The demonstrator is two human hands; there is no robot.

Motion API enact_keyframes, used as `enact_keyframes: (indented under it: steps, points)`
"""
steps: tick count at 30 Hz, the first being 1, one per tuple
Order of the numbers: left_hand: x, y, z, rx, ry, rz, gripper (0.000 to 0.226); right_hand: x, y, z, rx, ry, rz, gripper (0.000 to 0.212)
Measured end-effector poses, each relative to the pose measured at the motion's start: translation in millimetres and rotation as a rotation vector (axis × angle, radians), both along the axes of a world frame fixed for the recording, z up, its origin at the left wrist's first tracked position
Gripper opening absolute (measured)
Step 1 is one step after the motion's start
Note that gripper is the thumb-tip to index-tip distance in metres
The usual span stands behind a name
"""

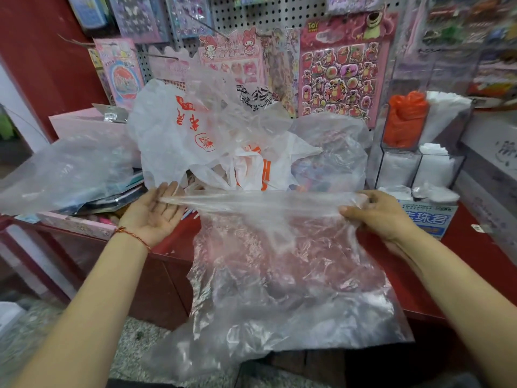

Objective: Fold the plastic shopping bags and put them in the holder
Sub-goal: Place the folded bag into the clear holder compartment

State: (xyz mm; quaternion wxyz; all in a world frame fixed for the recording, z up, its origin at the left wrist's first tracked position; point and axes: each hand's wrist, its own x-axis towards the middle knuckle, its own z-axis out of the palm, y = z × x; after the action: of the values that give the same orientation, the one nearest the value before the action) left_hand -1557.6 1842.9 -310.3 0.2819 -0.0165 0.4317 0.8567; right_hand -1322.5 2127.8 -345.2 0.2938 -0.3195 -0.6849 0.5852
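Hold the large clear crinkled plastic shopping bag draped over the front edge of the red worktop, hem stretched taut just above it. Keep the right hand clenched on its hem corner. Close the flat, palm-up left hand, now only supporting the hem on straight fingers. Pull evenly, press air out, fold lengthwise. Aim for the clear compartmented acrylic holder at the worktop's far right.
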Motion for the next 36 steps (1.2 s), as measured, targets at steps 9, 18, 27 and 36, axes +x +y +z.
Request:
enact_keyframes:
  steps: [9,18,27,36]
  points:
    - [6,4,7,-0.315,0.269,-0.354,0.043,-21,4,2,-0.364,0.227,-0.157,0.021]
    - [70,44,-2,-1.008,1.387,0.383,0.042,-35,-19,30,0.077,0.130,-0.020,0.022]
    - [101,74,10,-0.680,1.278,-0.262,0.013,-28,-86,46,0.190,0.078,0.540,0.016]
    - [63,40,11,-0.671,1.112,-0.006,0.017,33,-31,41,0.139,-0.371,0.610,0.044]
